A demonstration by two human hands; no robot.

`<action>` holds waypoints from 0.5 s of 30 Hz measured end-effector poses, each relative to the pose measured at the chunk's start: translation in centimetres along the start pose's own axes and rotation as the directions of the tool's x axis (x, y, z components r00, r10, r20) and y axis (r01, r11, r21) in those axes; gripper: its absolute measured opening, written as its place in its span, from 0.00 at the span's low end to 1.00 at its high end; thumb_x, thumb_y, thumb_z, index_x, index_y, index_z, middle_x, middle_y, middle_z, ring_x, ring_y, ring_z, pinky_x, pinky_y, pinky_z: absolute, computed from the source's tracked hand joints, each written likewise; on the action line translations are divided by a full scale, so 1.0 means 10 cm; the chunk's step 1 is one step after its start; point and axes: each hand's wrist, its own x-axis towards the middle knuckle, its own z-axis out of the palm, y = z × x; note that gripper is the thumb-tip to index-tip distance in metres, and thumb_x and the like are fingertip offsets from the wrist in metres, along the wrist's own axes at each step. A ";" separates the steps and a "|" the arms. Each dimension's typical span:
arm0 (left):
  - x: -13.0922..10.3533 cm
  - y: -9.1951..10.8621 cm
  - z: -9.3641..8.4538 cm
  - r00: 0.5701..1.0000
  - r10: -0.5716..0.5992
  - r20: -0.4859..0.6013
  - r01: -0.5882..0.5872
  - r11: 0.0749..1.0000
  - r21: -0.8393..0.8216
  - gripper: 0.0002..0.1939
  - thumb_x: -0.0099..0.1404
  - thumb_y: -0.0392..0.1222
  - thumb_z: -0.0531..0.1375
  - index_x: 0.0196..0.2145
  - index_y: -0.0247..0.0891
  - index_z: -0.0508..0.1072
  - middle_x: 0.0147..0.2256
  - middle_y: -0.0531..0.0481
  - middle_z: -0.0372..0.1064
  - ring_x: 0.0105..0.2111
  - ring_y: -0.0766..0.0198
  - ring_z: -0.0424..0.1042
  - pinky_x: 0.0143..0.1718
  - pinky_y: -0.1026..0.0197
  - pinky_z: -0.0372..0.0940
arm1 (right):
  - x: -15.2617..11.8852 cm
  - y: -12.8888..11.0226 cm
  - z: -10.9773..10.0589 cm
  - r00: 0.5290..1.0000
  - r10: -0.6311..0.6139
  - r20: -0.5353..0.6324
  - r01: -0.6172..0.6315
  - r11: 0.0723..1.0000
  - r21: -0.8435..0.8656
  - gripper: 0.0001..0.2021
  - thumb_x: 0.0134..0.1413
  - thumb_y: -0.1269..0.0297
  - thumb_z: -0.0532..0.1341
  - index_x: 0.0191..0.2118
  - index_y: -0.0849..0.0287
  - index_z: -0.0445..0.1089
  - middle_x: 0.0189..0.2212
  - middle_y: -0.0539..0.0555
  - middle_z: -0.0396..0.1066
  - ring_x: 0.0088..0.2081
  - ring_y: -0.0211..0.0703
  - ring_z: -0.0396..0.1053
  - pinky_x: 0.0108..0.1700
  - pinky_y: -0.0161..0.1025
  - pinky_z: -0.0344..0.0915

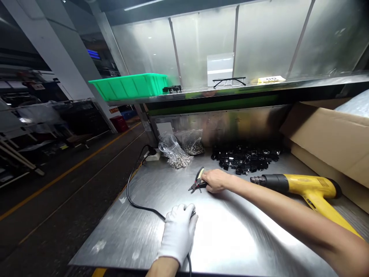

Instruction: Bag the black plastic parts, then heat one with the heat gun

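My left hand (180, 229), in a white glove, is closed with its fingers curled above the metal tabletop. A small dark piece (193, 213) shows between its thumb and fingertips; the glove hides most of it. A black cable (144, 208) runs beneath this hand and comes out again by the wrist. My bare right hand (216, 180) reaches across and is closed on a pair of small pliers (196, 186), whose jaws point left close to the tabletop. Part of the handles is covered by the fingers.
Clear bags of small metal parts (180, 159) lie at the back, beside a white power strip (152, 156). Black parts (248, 159) are heaped behind a yellow heat gun (308, 185). A cardboard box (325, 134) stands right. The shelf holds a green bin (129, 87) and glasses (229, 81).
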 end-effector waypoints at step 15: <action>0.40 0.48 0.11 0.988 0.104 0.117 -0.093 0.991 -0.092 0.16 0.70 0.43 0.50 0.51 0.42 0.70 0.47 0.46 0.71 0.46 0.54 0.69 0.49 0.53 0.62 | -1.48 -0.84 0.06 0.655 0.754 -0.041 -0.699 0.626 0.344 0.09 0.65 0.63 0.49 0.44 0.61 0.63 0.40 0.63 0.71 0.38 0.52 0.72 0.35 0.41 0.63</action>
